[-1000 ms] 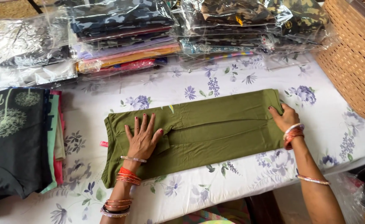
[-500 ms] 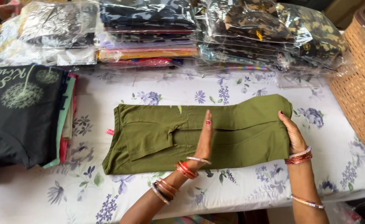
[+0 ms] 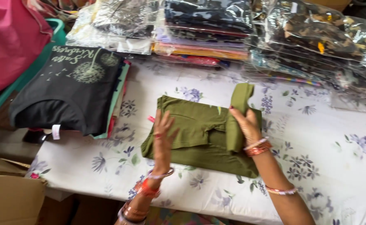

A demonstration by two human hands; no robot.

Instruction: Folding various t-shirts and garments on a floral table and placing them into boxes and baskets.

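An olive-green garment (image 3: pixel 191 129) lies folded into a thick rectangle near the middle of the tabletop (image 3: pixel 324 166), its right end turned up and over so a narrow flap stands above the rest. The tabletop is covered with a white cloth printed with blue and purple flowers. To the left sits a stack of folded shirts (image 3: pixel 66 91) with a black one on top; along the far edge lie piles of clothes in clear plastic bags (image 3: pixel 241 29). A cardboard box (image 3: pixel 8 196) stands low at the left, with pink fabric (image 3: pixel 8 37) above it. The right hand (image 3: pixel 245 125) has a closed grip on the raised flap, fingers wrapped round it. The left hand (image 3: pixel 163 135) is open, fingers spread, resting edge-on against the folded left part
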